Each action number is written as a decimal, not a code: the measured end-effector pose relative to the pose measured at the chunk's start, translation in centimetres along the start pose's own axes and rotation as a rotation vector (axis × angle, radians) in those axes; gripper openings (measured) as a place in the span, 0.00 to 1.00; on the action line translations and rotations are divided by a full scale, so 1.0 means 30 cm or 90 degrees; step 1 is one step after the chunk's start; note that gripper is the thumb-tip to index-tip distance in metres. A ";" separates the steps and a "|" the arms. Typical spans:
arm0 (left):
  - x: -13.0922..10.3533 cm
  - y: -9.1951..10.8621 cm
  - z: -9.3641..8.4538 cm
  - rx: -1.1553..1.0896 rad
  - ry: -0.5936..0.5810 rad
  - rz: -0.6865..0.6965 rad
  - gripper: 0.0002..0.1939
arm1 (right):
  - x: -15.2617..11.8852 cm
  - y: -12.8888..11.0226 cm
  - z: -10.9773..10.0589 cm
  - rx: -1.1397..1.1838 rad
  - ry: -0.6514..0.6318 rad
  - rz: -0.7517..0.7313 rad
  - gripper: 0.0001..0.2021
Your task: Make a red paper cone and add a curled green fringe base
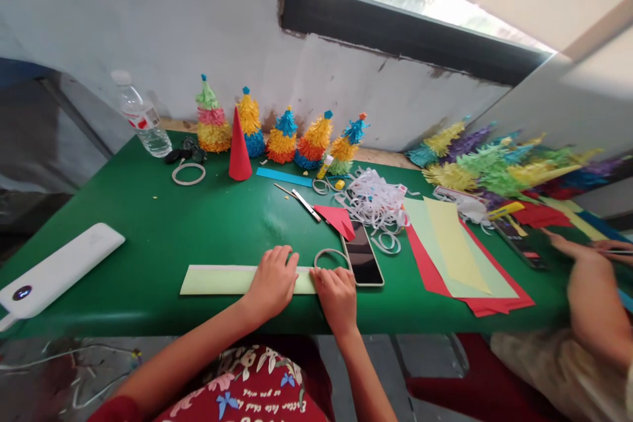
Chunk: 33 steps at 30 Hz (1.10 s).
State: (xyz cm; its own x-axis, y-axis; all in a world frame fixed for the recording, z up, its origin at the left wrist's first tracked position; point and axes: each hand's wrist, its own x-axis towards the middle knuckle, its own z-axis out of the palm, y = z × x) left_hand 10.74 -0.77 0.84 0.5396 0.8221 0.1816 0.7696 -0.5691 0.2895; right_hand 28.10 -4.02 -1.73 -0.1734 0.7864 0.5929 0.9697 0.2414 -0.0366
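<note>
Left hand point(271, 282) flat, right hand point(339, 293) curled, pinch unclear, on unfringed green strip point(217, 280); red cone point(239, 155), eleven o'clock, bare; cones point(281, 144) at twelve fringed.

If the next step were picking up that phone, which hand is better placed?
Probably the right hand: it rests at the pale green strip's right end, close beside the phone. The left hand is farther away, with the right one in between.

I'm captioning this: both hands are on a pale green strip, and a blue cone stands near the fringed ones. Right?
In the head view, the smooth cone is red, not blue, near the fringed ones; left hand and right hand touch the strip.
</note>
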 end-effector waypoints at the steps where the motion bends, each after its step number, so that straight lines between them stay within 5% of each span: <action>1: 0.029 0.004 -0.002 -0.007 -0.027 0.014 0.13 | -0.001 0.000 0.001 0.009 0.006 0.002 0.16; 7: 0.093 0.020 0.022 -0.025 -0.092 0.038 0.05 | -0.015 -0.002 -0.005 0.071 0.057 0.021 0.08; 18: -0.024 -0.072 -0.042 -0.072 0.051 0.100 0.11 | 0.051 -0.063 -0.047 0.212 -0.097 0.081 0.12; 23: -0.054 -0.115 -0.086 -0.118 0.062 0.074 0.11 | 0.097 -0.102 -0.051 0.305 -0.088 0.096 0.12; 28: 0.019 -0.144 -0.182 -0.202 -0.011 -0.016 0.07 | 0.158 -0.132 -0.041 0.258 -0.006 0.074 0.09; 33: 0.178 -0.204 -0.273 -0.273 -0.105 0.069 0.15 | 0.272 -0.115 -0.006 0.149 0.058 0.007 0.09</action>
State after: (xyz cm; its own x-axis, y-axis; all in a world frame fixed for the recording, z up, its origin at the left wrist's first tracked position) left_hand 6.10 7.24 7.73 0.6826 0.7252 0.0907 0.5140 -0.5645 0.6459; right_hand 23.38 1.46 3.39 -0.1365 0.7373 0.6616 0.9035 0.3666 -0.2222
